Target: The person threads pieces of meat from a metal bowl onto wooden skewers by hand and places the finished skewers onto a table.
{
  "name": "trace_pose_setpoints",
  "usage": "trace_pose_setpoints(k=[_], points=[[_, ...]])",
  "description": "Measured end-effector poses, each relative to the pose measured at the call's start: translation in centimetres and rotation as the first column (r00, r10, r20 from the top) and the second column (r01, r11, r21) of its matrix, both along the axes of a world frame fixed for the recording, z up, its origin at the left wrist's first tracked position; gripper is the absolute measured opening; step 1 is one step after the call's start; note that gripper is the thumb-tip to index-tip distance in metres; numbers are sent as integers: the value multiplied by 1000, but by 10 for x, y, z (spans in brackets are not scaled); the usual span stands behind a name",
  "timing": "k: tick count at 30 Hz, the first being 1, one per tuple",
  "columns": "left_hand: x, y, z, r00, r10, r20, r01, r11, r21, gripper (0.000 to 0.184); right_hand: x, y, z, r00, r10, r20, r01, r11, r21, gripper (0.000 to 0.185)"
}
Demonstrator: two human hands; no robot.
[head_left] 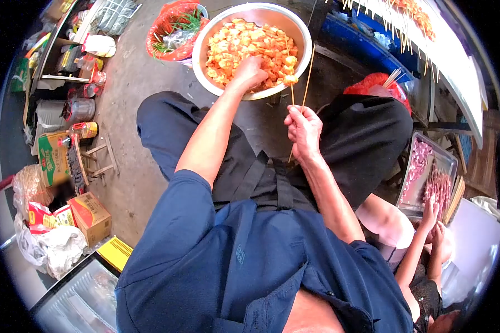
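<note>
A large metal bowl (199, 61) full of orange-coated meat chunks (239, 41) stands in front of my knees. My left hand (250, 72) reaches into it, fingers curled down among the chunks; the fingertips are hidden, so what they hold does not show. At the bowl's right rim, my right hand (304, 130) is closed around thin wooden skewers (309, 72). One is bare and rises past the rim. The other, shorter in view, carries an orange chunk (290, 80) at its tip.
A red-lined bucket (156, 41) with greens stands left of the bowl. More skewers (393, 76) stick up from a red bag (372, 83). Filled skewers lie along the white tabletop (455, 55). Lower right, another person's hands (431, 213) work beside a metal tray (447, 149). Cardboard boxes (89, 216) sit left.
</note>
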State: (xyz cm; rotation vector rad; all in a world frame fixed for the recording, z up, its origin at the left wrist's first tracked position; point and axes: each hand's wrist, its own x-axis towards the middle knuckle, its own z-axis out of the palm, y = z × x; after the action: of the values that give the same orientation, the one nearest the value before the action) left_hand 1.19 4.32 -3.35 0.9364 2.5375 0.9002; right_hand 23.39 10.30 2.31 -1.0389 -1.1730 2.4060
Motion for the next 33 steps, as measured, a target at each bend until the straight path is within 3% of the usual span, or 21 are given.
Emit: trace_pose_setpoints(k=[2, 3, 4, 5, 7, 8, 12, 16, 19, 20, 21, 23, 25, 27, 28, 30, 33], points=[[-1, -2, 6, 996, 16, 87, -15, 1000, -21, 16, 0, 0, 1, 1000, 1, 1, -1, 1000, 1, 14], [-1, -4, 9, 919, 89, 383, -135, 986, 96, 13, 0, 0, 1, 1000, 5, -2, -5, 1000, -2, 14], [-1, -5, 12, 753, 110, 649, -282, 945, 168, 9, 0, 0, 1, 1000, 9, -5, -9, 1000, -5, 13], [0, -5, 19, 753, 110, 649, -282, 945, 167, 9, 1, 0, 0, 1000, 8, -5, -8, 1000, -6, 13], [3, -7, 33, 539, -22, 842, -503, 794, 343, 4, 0, 0, -1, 1000, 22, 4, -22, 1000, 14, 13], [-1, -7, 32, 486, -52, 872, -542, 765, 348, 10, -1, -1, -1, 1000, 24, 0, -24, 1000, 14, 13], [-8, -10, 35, 434, -203, 878, -618, 641, 454, 20, 0, -7, -1, 998, 57, 25, -58, 997, 43, 13], [-14, -11, 36, 398, -311, 863, -672, 542, 505, 17, 1, -10, -2, 994, 100, 34, -103, 991, 82, 12], [-14, -14, 42, 301, -349, 888, -752, 485, 446, 18, 1, -13, -6, 994, 103, 39, -107, 988, 109, 12], [-12, -12, 43, 352, -296, 888, -751, 477, 456, 24, 0, -14, -7, 992, 118, 50, -123, 984, 130, 12], [-14, -12, 40, 356, -298, 886, -750, 475, 461, 24, 0, -15, -7, 989, 132, 62, -140, 979, 150, 12], [-13, -13, 36, 203, -424, 883, -770, 488, 411, 32, -1, -17, -7, 988, 145, 59, -153, 975, 159, 12], [-11, -12, 38, 202, -495, 845, -753, 474, 457, 37, 0, -17, -8, 981, 169, 91, -183, 968, 171, 13], [-1, -13, 61, 33, -605, 796, -675, 574, 464, 29, 0, -17, -6, 980, 178, 90, -192, 965, 178, 14], [2, -14, 63, 32, -604, 796, -674, 575, 464, 29, -1, -16, -6, 979, 181, 97, -196, 965, 174, 14], [8, -12, 65, 154, -546, 823, -551, 644, 530, 28, -1, -16, -4, 978, 182, 105, -198, 966, 169, 14], [7, -10, 50, 106, -502, 858, -541, 695, 474, 31, -1, -16, 0, 976, 182, 123, -201, 965, 169, 14]])
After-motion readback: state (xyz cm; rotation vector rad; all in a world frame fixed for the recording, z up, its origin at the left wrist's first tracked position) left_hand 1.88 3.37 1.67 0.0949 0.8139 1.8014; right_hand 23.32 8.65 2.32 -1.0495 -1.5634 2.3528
